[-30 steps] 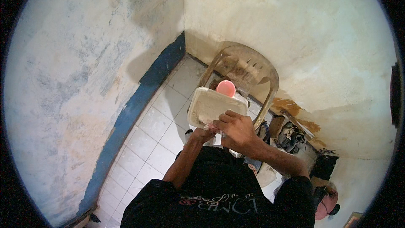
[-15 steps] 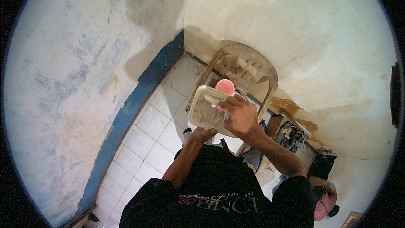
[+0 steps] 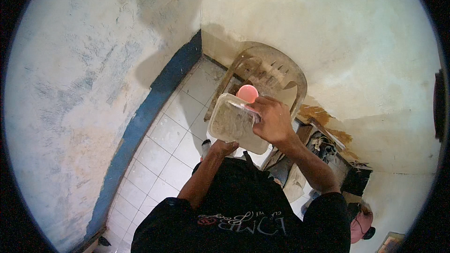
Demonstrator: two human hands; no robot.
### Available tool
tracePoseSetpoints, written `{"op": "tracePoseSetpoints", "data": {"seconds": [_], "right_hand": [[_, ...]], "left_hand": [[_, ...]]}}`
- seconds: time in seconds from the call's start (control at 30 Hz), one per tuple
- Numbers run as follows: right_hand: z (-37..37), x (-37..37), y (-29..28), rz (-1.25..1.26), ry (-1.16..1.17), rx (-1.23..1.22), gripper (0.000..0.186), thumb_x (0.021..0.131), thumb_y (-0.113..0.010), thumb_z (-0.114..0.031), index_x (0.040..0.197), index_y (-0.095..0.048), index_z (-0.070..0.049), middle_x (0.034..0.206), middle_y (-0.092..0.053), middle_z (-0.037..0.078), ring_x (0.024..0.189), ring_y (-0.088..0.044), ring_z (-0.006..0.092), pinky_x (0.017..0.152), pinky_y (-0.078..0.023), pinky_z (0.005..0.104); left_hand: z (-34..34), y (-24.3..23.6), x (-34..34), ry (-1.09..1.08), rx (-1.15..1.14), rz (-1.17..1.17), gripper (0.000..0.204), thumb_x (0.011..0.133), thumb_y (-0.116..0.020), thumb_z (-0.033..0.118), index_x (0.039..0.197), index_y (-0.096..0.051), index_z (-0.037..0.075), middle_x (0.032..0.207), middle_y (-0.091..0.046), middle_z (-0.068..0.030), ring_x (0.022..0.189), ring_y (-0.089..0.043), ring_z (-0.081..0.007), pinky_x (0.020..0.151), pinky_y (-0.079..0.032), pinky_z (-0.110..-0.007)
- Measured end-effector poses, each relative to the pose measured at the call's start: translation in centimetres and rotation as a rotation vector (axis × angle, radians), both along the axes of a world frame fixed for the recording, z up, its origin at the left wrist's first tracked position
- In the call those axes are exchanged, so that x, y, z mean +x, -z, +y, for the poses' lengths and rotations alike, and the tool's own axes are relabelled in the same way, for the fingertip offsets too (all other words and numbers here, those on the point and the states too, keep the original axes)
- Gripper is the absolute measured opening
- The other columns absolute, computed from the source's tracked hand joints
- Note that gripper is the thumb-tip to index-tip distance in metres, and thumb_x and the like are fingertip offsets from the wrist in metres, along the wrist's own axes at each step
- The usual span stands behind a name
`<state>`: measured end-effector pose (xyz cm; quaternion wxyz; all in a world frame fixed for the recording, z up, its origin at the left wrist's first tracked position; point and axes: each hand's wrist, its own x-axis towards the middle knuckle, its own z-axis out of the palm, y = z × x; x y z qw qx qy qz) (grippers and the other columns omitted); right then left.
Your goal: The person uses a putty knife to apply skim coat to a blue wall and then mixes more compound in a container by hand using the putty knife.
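A shallow, cloudy plastic tub [image 3: 229, 122] with rounded corners hangs in front of my body, with a greyish layer inside. My left hand [image 3: 223, 147] grips its near edge from below, thumb at the rim. Over the tub's right side, my right hand [image 3: 273, 121] is closed around a small tool, mostly hidden by the fingers, whose kind I cannot make out. A pale, shiny part of it shows by the fingertips, near the tub's far rim. Just beyond that rim is a pink cup [image 3: 247, 93], over the seat of a dirty plastic armchair [image 3: 276, 63].
The chair stands in the corner between two patchy, plastered walls. A blue band [image 3: 173, 68] runs low along the left wall above white floor tiles [image 3: 161, 133]. Clutter with cables [image 3: 323, 145] lies along the right wall, near a black box [image 3: 357, 181] and a pink object [image 3: 362, 225].
My right hand has shifted slightly right over the tub. The tool's pale end has drawn back from the tub's middle toward its far rim. My left hand still holds the tub.
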<state>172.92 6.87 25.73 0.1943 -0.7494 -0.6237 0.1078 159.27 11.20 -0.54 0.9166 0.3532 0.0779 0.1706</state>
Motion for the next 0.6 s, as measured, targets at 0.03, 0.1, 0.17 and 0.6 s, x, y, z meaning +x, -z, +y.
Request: {"op": "tracePoseSetpoints", "data": {"seconds": [0.03, 0.1, 0.17, 0.6], "right_hand": [[0.1, -0.1, 0.8, -0.039, 0.032, -0.016, 0.042, 0.054, -0.063, -0.009, 0.096, -0.068, -0.008, 0.084, -0.061, 0.01, 0.088, -0.06, 0.0313, 0.077, -0.049, 0.0423], [-0.2, -0.3, 1.3, -0.07, 0.057, 0.0, 0.039, 0.054, -0.063, -0.009, 0.092, -0.067, -0.006, 0.081, -0.061, 0.013, 0.086, -0.06, 0.0334, 0.074, -0.049, 0.0433], [0.0, -0.5, 1.1, -0.058, 0.051, -0.024, 0.035, 0.054, -0.063, -0.009, 0.088, -0.067, -0.004, 0.081, -0.062, 0.014, 0.084, -0.061, 0.0345, 0.073, -0.049, 0.0438], [1.8, -0.5, 0.5, 0.013, 0.224, -0.104, 0.027, 0.056, -0.062, -0.009, 0.081, -0.063, 0.0, 0.086, -0.064, 0.021, 0.083, -0.061, 0.039, 0.074, -0.049, 0.0465]], "left_hand": [[-0.2, -0.3, -0.2, 0.004, -0.002, -0.001, 0.097, 0.065, -0.084, 0.023, 0.141, -0.025, 0.011, 0.137, -0.04, -0.0067, 0.126, -0.04, -0.0239, 0.104, -0.037, -0.042], [0.1, -5.8, -0.1, -0.001, -0.29, -0.081, 0.096, 0.064, -0.084, 0.028, 0.14, -0.028, 0.013, 0.139, -0.039, -0.0095, 0.127, -0.04, -0.0274, 0.107, -0.034, -0.046], [0.0, -4.9, 0.5, -0.044, -0.115, -0.03, 0.096, 0.064, -0.084, 0.027, 0.14, -0.028, 0.013, 0.139, -0.039, -0.0094, 0.127, -0.04, -0.0281, 0.107, -0.034, -0.046], [-0.6, -3.8, 0.0, 0.028, -0.555, -0.177, 0.087, 0.066, -0.079, 0.015, 0.138, -0.03, 0.011, 0.134, -0.043, -0.0068, 0.126, -0.041, -0.0263, 0.106, -0.034, -0.046]]}}
